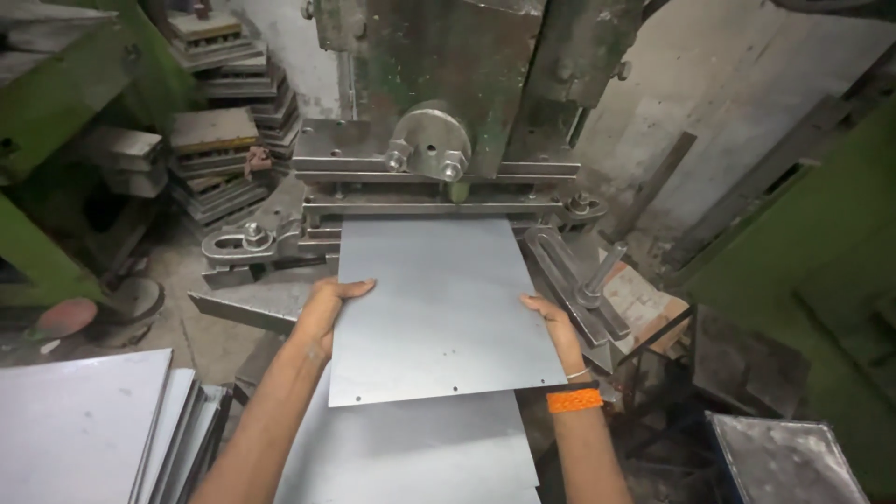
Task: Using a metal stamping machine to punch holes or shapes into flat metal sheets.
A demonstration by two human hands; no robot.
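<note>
Both hands clasp one grey metal sheet [439, 308] by its side edges, left hand [329, 303] and right hand [551, 322] equally near; its long axis points at the green press [467, 75]; its far edge lies under the press's clamp bar [439, 207].

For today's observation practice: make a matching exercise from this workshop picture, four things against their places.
Things:
1 metal sheet
2 left hand
3 right hand
4 stack of sheets

Places:
A on the sheet's right edge
B bottom left corner of the view
C under the green press, held flat
D on the sheet's left edge

Pairs: 1-C, 2-D, 3-A, 4-B
</note>
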